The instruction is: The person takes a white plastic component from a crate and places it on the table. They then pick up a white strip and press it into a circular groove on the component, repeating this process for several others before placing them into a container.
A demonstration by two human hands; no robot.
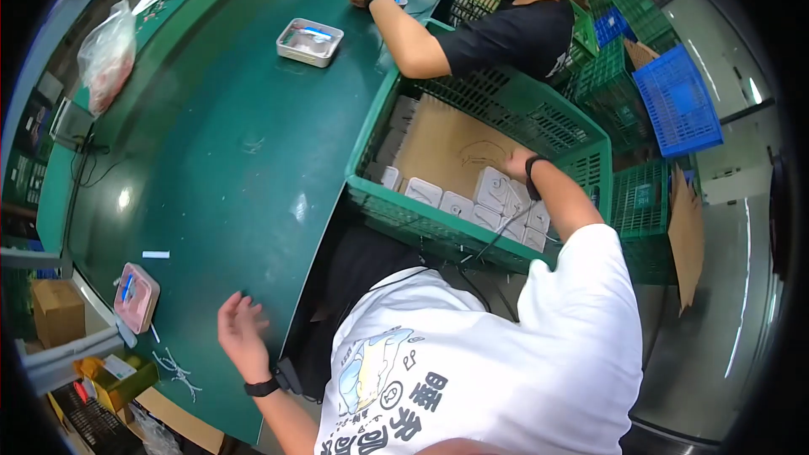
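Observation:
My left hand [243, 329] hovers over the near edge of the green worktable [227, 194], fingers apart and slightly blurred, with nothing in it. My right hand [519, 163] reaches into a large green plastic crate [472, 240]. Its fingers are curled down beside the rows of small white box-shaped pieces [493, 185], and whatever they grip is hidden. Several of these pieces line the crate's near side, with thin cords across them. A brown cardboard sheet [447, 139] covers much of the crate's inside.
A white tray [309, 44] with a blue item lies on the worktable; a pink-lined tray [136, 299] and white cord scraps [177, 373] are at the left. A co-worker in black [506, 34] works beyond the crate. Green and blue crates [674, 97] are stacked right.

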